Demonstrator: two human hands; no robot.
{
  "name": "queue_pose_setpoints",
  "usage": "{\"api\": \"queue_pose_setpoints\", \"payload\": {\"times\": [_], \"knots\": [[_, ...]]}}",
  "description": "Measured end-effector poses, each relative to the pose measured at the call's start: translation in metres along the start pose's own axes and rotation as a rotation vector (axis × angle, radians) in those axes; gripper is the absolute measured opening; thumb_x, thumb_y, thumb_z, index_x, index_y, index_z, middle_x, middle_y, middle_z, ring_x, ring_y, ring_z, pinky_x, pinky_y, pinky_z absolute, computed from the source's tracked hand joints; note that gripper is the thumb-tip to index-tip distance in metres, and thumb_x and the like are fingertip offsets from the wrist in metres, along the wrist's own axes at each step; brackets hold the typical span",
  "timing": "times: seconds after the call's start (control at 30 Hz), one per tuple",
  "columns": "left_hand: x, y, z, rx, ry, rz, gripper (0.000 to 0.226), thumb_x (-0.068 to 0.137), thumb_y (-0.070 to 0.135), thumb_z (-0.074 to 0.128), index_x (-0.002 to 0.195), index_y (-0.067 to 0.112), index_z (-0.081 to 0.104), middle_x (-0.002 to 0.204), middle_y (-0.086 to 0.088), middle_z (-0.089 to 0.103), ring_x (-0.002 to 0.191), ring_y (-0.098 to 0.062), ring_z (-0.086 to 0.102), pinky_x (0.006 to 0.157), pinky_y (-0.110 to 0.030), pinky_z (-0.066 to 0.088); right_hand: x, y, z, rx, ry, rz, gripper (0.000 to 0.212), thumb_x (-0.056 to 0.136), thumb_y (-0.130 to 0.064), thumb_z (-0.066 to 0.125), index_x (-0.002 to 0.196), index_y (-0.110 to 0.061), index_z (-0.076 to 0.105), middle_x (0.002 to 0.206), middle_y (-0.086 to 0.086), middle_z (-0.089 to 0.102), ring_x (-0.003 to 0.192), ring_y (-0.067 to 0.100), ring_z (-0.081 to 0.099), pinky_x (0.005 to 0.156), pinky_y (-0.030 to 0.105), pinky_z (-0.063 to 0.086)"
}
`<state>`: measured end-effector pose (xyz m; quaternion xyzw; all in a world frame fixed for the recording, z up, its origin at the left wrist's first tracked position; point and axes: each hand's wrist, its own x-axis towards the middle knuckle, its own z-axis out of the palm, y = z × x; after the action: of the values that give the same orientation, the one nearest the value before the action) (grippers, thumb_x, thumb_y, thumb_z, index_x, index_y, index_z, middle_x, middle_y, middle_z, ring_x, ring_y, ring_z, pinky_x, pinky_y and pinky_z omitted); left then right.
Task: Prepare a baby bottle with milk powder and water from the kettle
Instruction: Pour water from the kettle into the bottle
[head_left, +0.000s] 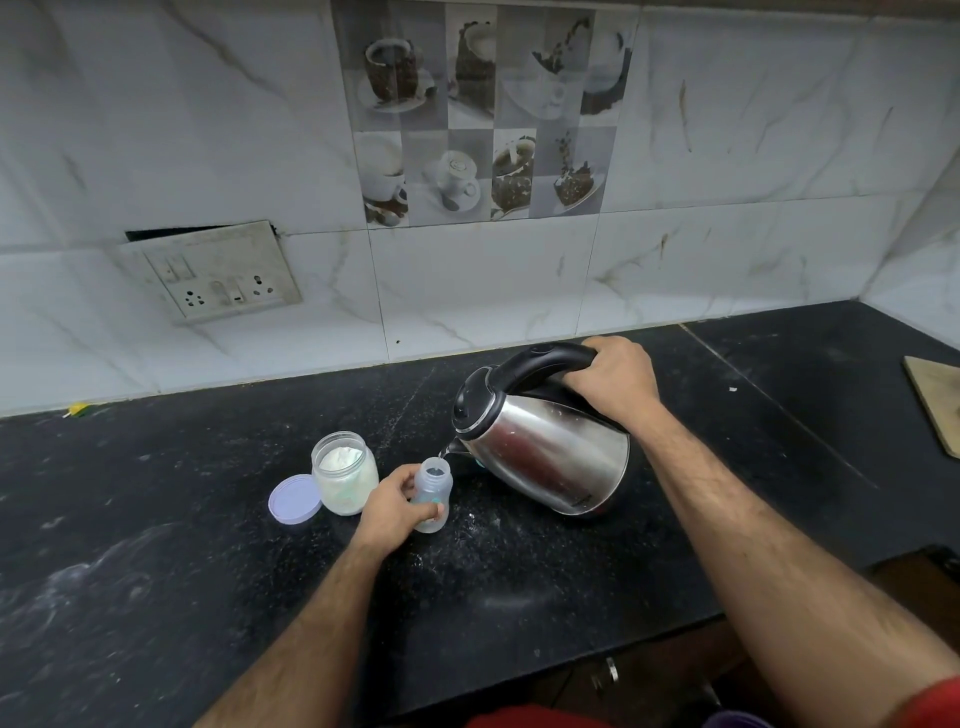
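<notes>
Baby bottle (432, 493), translucent plastic, beneath tilted steel kettle (545, 452).

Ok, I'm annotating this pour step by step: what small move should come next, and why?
Probably keep the kettle tilted and the pour steady. The right hand grips its handle, the spout sits over the open baby bottle, and a thin stream is entering. The left hand holds the bottle upright on the counter. How full it is cannot be told.
</notes>
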<state>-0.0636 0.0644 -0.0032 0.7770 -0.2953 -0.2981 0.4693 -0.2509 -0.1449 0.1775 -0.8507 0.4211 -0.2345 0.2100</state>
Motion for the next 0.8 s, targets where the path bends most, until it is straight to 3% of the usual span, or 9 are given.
{"api": "queue_pose_setpoints", "payload": {"times": [0.3, 0.6, 0.8], "knots": [[0.0011, -0.0037, 0.0009, -0.031, 0.004, -0.006, 0.054, 0.071, 0.002, 0.084, 0.117, 0.017, 0.06, 0.11, 0.005, 0.07, 0.101, -0.007, 0.063, 0.098, -0.031, 0.049, 0.0052, 0.0028, -0.0024, -0.008, 0.029, -0.018, 0.016, 0.07, -0.031, 0.074, 0.074, -0.017, 0.068, 0.062, -0.004, 0.064, 0.065, 0.018, 0.061, 0.059, 0.03, 0.049], [0.0026, -0.0052, 0.0026, -0.048, 0.008, 0.006, 0.053, 0.071, 0.002, 0.084, 0.115, 0.019, 0.06, 0.108, 0.004, 0.07, 0.102, -0.01, 0.064, 0.093, -0.029, 0.049, 0.0069, 0.0007, -0.0077, -0.01, 0.031, -0.031, 0.016, 0.07, -0.029, 0.073, 0.07, -0.015, 0.065, 0.062, -0.001, 0.063, 0.064, 0.021, 0.061, 0.06, 0.033, 0.049], [0.0034, -0.0075, 0.0033, -0.048, 0.011, 0.005, 0.054, 0.07, 0.003, 0.084, 0.115, 0.019, 0.06, 0.109, 0.004, 0.07, 0.102, -0.01, 0.064, 0.094, -0.03, 0.049, 0.008, -0.0012, -0.0095, -0.018, 0.031, -0.036, 0.019, 0.07, -0.028, 0.074, 0.065, -0.015, 0.06, 0.058, -0.002, 0.059, 0.062, 0.021, 0.057, 0.054, 0.029, 0.042]]}}
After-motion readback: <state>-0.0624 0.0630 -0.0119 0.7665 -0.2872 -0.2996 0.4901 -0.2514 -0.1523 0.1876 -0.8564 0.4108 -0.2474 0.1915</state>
